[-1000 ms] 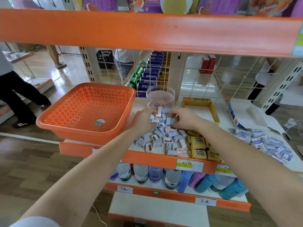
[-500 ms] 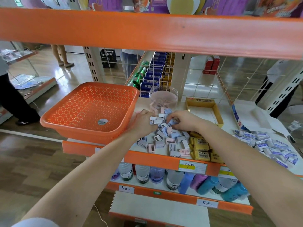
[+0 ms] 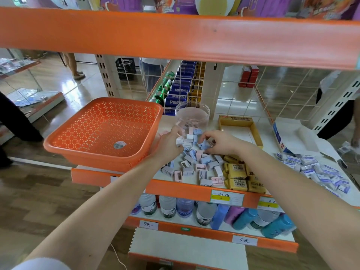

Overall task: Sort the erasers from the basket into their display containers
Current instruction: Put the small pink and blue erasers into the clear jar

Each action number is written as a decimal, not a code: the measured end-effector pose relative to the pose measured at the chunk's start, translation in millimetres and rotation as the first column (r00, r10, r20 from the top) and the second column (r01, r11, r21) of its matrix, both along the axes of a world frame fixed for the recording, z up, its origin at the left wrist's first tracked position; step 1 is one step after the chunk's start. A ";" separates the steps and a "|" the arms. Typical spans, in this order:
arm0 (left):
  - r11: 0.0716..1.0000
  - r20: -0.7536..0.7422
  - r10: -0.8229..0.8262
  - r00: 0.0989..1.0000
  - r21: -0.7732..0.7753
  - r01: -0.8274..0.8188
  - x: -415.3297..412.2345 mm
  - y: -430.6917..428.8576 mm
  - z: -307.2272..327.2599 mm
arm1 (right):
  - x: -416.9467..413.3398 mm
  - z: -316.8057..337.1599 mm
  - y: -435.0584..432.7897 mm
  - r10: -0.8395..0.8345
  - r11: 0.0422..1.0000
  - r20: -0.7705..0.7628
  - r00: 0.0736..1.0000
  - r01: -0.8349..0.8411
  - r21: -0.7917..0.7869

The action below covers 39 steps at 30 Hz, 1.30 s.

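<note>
The erasers [image 3: 196, 162] lie heaped on the white shelf [image 3: 191, 179]; the left hand [image 3: 169, 146] grips a pale one, and the right hand [image 3: 221, 142] pinches a blue one. The orange basket [image 3: 105, 131] overhangs the shelf's left end, with open floor [image 3: 48, 191] beyond.

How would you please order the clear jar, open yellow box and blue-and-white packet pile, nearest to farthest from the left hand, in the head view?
From the left hand:
1. Clear jar, just behind it.
2. Open yellow box, to its right.
3. Blue-and-white packet pile, far right.
</note>
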State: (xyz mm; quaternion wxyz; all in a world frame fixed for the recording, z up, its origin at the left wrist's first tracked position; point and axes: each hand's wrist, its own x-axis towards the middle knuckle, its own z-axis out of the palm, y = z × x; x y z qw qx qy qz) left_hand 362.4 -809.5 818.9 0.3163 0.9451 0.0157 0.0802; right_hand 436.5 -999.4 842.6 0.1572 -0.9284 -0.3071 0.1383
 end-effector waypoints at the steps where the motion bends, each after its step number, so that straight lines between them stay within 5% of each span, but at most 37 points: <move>1: 1.000 0.002 -0.013 1.000 -0.013 0.013 -0.3 -0.4 0.5 | 0.5 0.6 0.3 -0.002 1.000 -0.009 1.000 0.002 -0.011; 20: 0.993 -0.056 -0.043 0.997 0.107 0.049 8.8 0.7 1.2 | 1.6 0.7 1.0 -0.089 0.994 -0.055 0.994 0.092 0.051; 39: 0.999 0.177 -0.025 0.984 -0.035 0.032 -2.8 -18.2 35.6 | -3.8 1.8 -2.8 -0.055 0.988 0.037 0.998 0.049 0.145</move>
